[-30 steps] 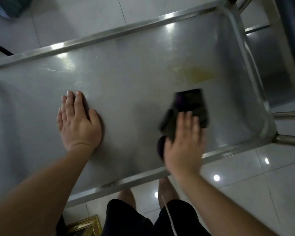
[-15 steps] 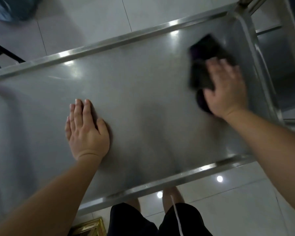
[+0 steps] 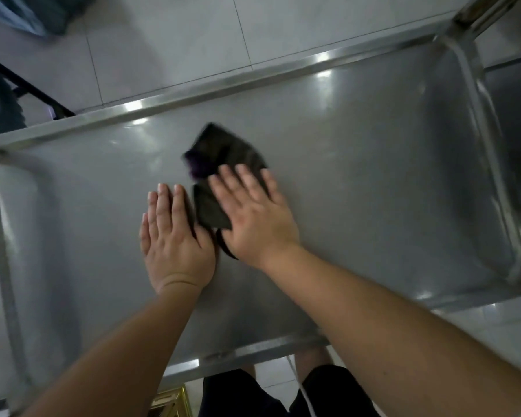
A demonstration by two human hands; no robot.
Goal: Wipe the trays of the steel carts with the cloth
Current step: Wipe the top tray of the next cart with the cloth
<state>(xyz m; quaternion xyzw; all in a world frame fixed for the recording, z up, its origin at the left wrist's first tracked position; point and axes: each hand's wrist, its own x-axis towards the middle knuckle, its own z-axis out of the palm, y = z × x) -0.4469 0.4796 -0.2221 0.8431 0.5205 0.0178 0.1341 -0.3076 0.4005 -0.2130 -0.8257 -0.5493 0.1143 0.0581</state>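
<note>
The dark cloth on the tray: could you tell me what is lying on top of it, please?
The right hand lies flat on the dark cloth, fingers straight, pressing it onto the steel tray. The cloth's far part shows beyond the fingertips; the part under the palm is hidden.

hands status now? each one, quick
Left hand: open, flat on the tray, holding nothing.
Right hand: open, straight fingers pressing the cloth onto the tray.

Steel cart tray [image 3: 373, 176] on tiled floor [image 3: 169, 43], dark cloth [image 3: 223, 155] and both palms flat on it
</note>
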